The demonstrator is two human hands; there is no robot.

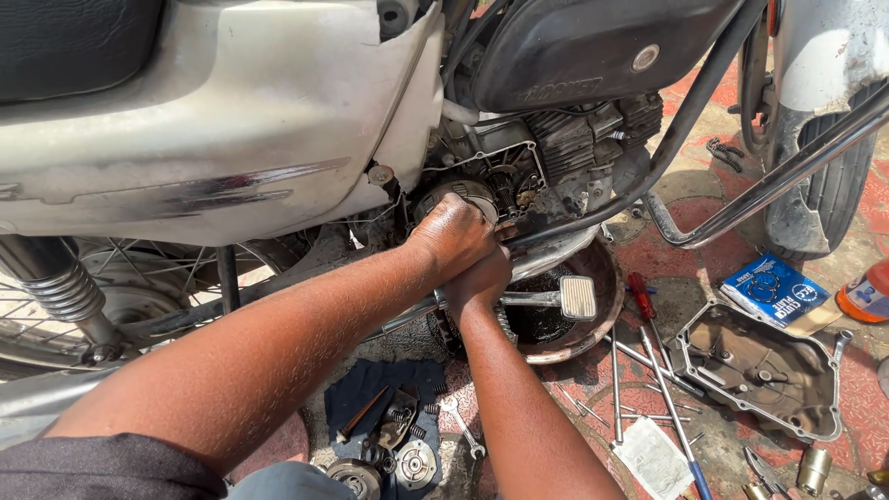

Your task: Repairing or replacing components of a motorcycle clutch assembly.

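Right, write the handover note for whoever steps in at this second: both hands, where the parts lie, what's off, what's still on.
Left hand and right hand are pressed together on the round clutch assembly in the motorcycle's open engine side; their grip is hidden.
Done: engine side cover is off, lying inside-up on the ground at right; drain pan sits under the engine.
Red-handled screwdriver, spanner and small parts on the dark cloth are nearby.
Left: clutch assembly is still on the engine.
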